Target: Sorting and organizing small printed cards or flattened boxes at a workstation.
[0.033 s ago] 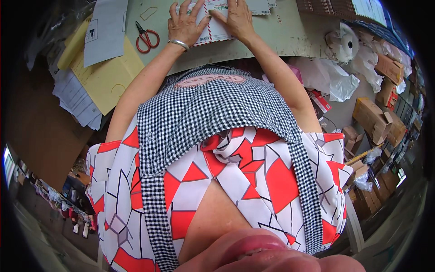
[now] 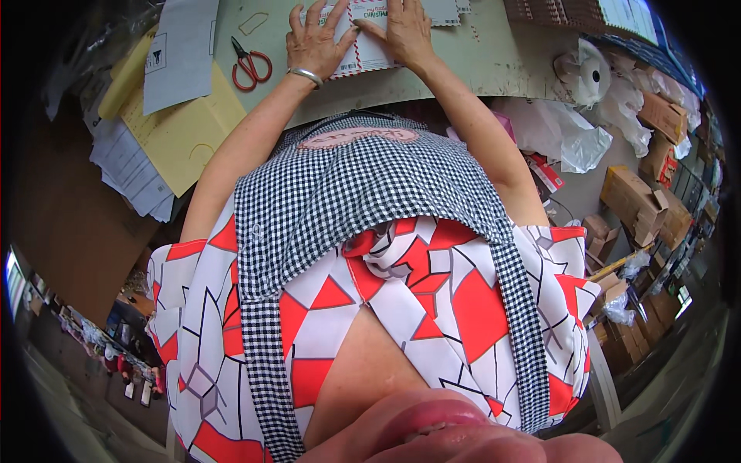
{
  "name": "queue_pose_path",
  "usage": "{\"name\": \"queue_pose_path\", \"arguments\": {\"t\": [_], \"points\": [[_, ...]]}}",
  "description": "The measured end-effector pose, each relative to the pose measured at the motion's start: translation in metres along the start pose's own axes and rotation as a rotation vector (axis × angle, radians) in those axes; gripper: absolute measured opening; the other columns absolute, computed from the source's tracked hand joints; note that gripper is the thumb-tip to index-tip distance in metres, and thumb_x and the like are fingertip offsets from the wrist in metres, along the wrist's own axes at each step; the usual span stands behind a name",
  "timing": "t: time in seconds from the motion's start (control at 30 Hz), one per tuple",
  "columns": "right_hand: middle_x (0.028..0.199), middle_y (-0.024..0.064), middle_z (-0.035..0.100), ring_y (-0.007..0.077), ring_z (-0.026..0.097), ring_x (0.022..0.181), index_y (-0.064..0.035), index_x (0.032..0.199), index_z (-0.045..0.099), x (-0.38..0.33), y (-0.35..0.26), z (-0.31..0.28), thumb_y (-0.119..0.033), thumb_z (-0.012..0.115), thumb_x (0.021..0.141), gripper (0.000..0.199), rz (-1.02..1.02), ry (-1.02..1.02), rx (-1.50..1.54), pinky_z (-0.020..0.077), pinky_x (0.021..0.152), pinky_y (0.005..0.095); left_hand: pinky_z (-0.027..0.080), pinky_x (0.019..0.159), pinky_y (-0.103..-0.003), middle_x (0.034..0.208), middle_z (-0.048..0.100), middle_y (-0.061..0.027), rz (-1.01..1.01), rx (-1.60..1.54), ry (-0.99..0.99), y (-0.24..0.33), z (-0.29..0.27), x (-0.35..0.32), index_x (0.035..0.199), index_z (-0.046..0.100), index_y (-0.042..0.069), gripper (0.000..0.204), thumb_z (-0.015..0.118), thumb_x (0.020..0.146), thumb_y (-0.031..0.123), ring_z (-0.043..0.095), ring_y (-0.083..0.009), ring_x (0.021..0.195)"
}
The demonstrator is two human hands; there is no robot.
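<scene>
In the head view, white printed cards (image 2: 376,52) with red-and-white striped borders are seen at the far middle of the table (image 2: 494,65), lying flat beneath both hands. A striped seam runs between the left and right parts; whether separate cards or joined ones are shown cannot be told.

The left hand (image 2: 314,46) is laid palm down on the left part, with its fingers spread and its thumb stretched toward the seam. A silver bangle (image 2: 306,76) is worn on that wrist. The right hand (image 2: 407,37) is laid palm down on the right part, its thumb held out to the left, near the other thumb. Its fingertips are cut off by the far edge of the view, so how they rest cannot be told. No pinch is seen in either hand.

To the left of the left hand, red-handled scissors (image 2: 247,59) are left on the table, well apart from the cards. Farther left, a yellow sheet (image 2: 181,135) is partly covered by a white paper (image 2: 181,62). Just right of the right hand, more white cards (image 2: 444,11) are placed. At the table's right edge a white roll (image 2: 604,62) is seen, with clear plastic bags (image 2: 583,143) and cardboard boxes (image 2: 627,197) beyond.
</scene>
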State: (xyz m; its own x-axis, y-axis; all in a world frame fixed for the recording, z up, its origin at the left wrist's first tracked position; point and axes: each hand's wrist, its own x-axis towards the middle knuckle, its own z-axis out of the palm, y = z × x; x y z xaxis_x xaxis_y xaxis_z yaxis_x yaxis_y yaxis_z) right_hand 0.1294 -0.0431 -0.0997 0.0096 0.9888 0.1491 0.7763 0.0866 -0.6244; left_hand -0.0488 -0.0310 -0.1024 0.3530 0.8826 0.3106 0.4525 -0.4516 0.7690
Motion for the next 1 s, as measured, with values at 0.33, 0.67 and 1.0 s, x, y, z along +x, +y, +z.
{"name": "queue_pose_path", "arguments": {"t": [0.33,0.67,1.0], "points": [[0.129,0.0252,0.045,0.0405,0.047,0.117,0.0028,0.133,0.039,0.027,-0.019,0.002,-0.049,0.079,0.068,0.092,0.149,-0.032,0.002,0.0417,0.097,0.0458,0.037,0.102,-0.054,0.136,0.041,-0.0152,-0.077,0.561,-0.141,-0.002,-0.014,0.011,0.139,0.044,0.019,0.060,0.059,0.085,0.041,0.030,-0.0420,0.130],[0.126,0.0254,0.045,0.0407,0.047,0.116,0.0041,0.132,0.040,-0.015,-0.021,0.011,-0.039,0.082,0.068,0.088,0.109,0.041,0.077,0.0418,0.097,0.0442,0.038,0.099,-0.058,0.142,0.037,-0.0153,-0.156,0.550,-0.279,0.019,-0.016,-0.022,0.141,0.041,0.025,0.078,0.065,0.074,0.058,0.026,-0.0426,0.133],[0.133,0.0305,0.046,0.0439,0.049,0.120,0.0035,0.139,0.030,-0.082,0.015,0.024,-0.046,0.068,0.081,0.085,0.346,0.288,0.112,0.0421,0.097,0.0456,0.039,0.099,-0.057,0.143,0.035,-0.0154,-0.102,0.508,-0.326,0.026,0.007,-0.045,0.142,0.039,0.024,0.079,0.063,0.075,0.058,0.025,-0.0423,0.134]]}}
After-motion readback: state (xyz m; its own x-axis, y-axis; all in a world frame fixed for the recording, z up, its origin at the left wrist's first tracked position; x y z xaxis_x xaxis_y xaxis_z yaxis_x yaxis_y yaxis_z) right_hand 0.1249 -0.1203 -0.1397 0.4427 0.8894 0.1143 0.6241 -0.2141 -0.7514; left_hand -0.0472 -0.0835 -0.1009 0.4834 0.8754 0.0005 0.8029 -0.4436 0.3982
